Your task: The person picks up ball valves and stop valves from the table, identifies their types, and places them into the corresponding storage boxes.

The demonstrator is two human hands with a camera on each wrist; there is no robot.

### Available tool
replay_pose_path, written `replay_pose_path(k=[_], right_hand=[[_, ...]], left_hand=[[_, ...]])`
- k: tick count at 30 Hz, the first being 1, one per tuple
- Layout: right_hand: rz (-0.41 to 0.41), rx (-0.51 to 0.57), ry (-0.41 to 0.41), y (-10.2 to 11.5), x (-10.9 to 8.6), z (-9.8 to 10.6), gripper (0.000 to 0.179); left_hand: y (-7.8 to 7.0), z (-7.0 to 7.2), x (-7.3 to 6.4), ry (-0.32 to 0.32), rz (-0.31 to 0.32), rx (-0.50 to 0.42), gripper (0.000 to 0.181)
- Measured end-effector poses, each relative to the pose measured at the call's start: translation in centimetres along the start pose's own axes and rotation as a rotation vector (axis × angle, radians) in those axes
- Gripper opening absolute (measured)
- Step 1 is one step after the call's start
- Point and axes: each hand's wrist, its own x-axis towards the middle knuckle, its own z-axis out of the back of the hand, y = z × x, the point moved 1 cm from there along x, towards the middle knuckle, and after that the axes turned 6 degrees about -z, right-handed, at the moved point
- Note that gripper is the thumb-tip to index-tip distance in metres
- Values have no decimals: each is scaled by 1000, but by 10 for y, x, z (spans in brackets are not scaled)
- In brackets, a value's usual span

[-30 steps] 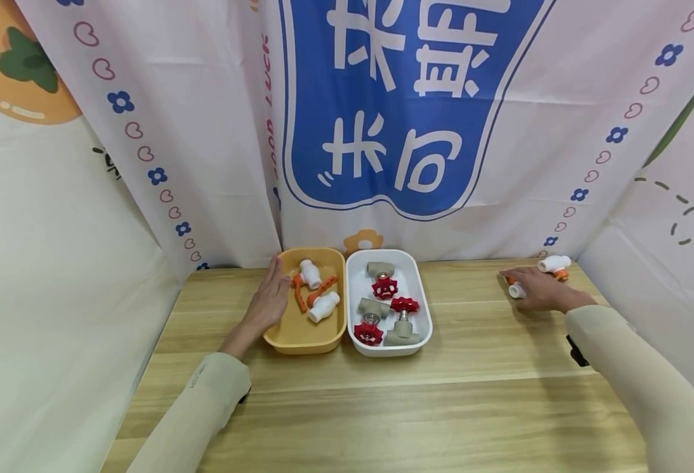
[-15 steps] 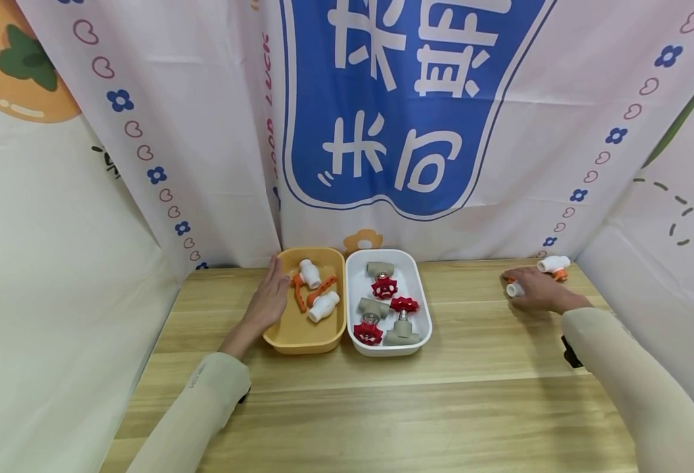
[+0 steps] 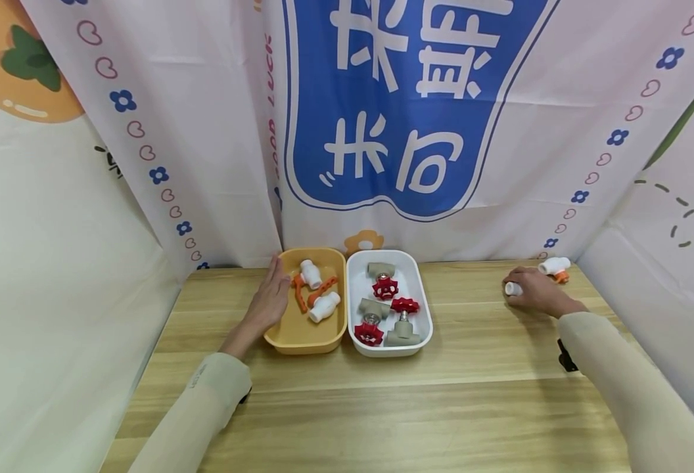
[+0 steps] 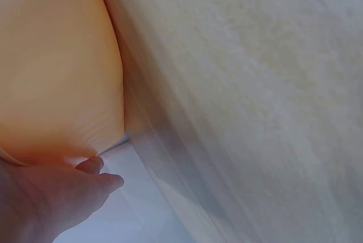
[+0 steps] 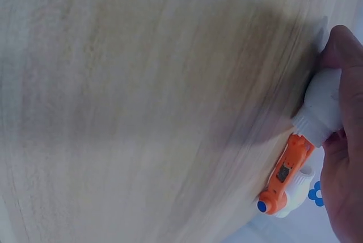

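My right hand (image 3: 533, 291) pinches a white plastic ball valve (image 3: 513, 289) at the table's far right; most of the valve is hidden under the fingers. In the right wrist view, the thumb and fingers close round its white body (image 5: 321, 104). Just beyond lies a second white ball valve (image 3: 554, 265) with an orange lever (image 5: 283, 169). My left hand (image 3: 268, 299) rests with straight fingers along the left side of the yellow tray (image 3: 294, 335). Two more white ball valves (image 3: 324, 307) with orange levers lie inside that tray.
Right beside the yellow tray stands a white tray (image 3: 426, 328) holding three grey valves (image 3: 403, 332) with red handwheels. A printed curtain (image 3: 234, 197) hangs along the table's back edge, with cloth at both sides. Wooden tabletop (image 3: 382, 414) spreads in front.
The right hand has closed further round the ball valve and shifted slightly left, hiding its orange lever. The left hand and both trays stay where they were.
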Motion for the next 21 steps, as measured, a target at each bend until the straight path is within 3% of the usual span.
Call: replay_pose_path(k=[6, 21], right_hand=[[-19, 31, -29, 1, 0, 1, 29], [-76, 24, 2, 3, 3, 5, 28]], left_hand=[[0, 0, 0, -1, -13, 8, 66], [1, 0, -1, -1, -15, 1, 68]])
